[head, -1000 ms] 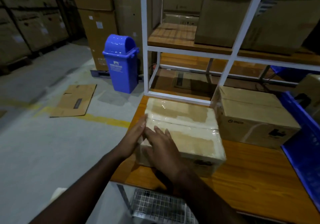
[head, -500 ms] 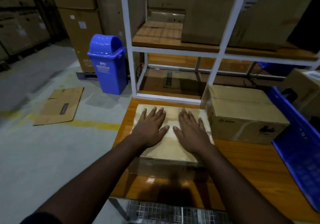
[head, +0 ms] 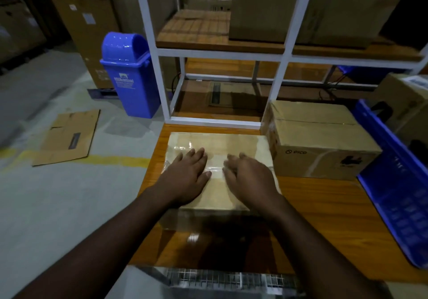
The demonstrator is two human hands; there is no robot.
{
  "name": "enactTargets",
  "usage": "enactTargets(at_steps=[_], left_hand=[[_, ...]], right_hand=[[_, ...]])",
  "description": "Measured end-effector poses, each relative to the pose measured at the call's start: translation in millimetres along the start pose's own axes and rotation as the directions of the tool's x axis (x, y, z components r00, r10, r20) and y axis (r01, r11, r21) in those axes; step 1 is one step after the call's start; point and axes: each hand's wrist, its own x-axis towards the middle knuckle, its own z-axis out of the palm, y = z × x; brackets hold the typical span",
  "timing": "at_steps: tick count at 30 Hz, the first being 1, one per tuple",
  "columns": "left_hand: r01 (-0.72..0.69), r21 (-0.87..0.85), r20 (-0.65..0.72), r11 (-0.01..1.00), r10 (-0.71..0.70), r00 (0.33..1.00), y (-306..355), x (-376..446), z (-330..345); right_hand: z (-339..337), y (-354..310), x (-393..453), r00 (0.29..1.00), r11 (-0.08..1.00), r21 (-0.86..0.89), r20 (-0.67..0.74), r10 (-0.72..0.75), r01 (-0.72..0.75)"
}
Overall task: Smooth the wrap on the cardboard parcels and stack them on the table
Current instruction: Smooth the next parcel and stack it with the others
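Observation:
A cardboard parcel (head: 222, 143) covered in shiny clear wrap lies flat on the wooden table (head: 324, 217), near its left end. My left hand (head: 187, 178) rests palm down on the parcel's left half, fingers spread. Palm down on the right half lies my right hand (head: 250, 178), its fingers slightly curled. Neither hand holds anything. A second, taller cardboard box (head: 319, 141) with black print stands right beside the parcel, touching its right edge.
A blue plastic crate (head: 398, 197) sits at the table's right end with another box (head: 407, 99) behind it. A white-framed shelf unit (head: 283, 53) with large cartons rises behind the table. On the floor to the left are a blue bin (head: 129, 76) and flattened cardboard (head: 69, 134).
Both hands went from the parcel's near left corner to lying flat on its top, then slid back toward me a little. The parcel now lies squared to the table edge.

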Motion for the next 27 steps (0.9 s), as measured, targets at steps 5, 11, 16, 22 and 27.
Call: enactTargets(at_steps=[5, 11, 16, 22, 27], left_hand=[[0.018, 0.027, 0.001, 0.999, -0.018, 1.0, 8, -22, 15], [-0.013, -0.043, -0.123, 0.999, 0.008, 0.992, 20, -31, -3], [-0.054, -0.025, -0.182, 0.998, 0.049, 0.982, 21, -69, 11], [-0.057, 0.034, -0.153, 0.998, 0.062, 0.986, 19, -69, 9], [0.11, 0.059, -0.299, 0.992, -0.087, 0.95, 24, -90, 14]], right_hand=[[15, 1, -19, 0.995, 0.997, 0.072, 0.097, -0.015, 0.008], [3, 7, -19, 0.992, 0.991, 0.103, 0.084, -0.093, 0.084], [16, 1, -60, 0.971, 0.959, 0.175, 0.05, -0.233, 0.221], [11, 9, -62, 0.972, 0.962, 0.143, 0.011, -0.235, 0.231], [12, 42, -87, 0.979, 0.984, 0.174, -0.19, 0.07, -0.036]])
